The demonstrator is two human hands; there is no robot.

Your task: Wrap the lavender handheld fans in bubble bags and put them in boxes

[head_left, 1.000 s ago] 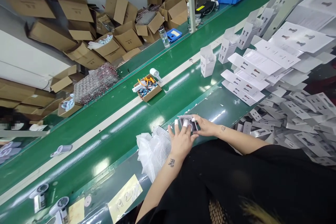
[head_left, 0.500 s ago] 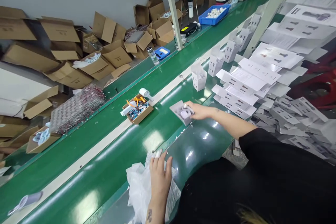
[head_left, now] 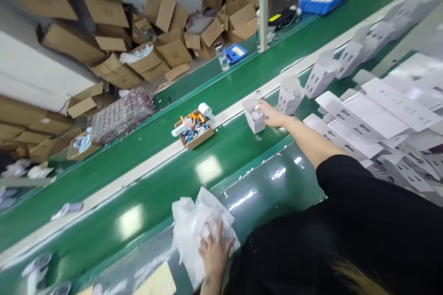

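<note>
Right of the parts box (head_left: 200,140), your right hand (head_left: 275,116) has its fingers bent over the top edge of the white carton (head_left: 256,124), which stands on the green belt (head_left: 169,182); blur hides how firmly they pinch. Steady it lightly and level, as thin card walls would likely buckle under a squeeze. Nearer you than the parts box, your left hand (head_left: 215,256) lies with fingers spread on crinkled, translucent plastic bags (head_left: 188,230), gripping nothing visible. The carton is boxy and open-topped; the belt, smooth and glossy.
</note>
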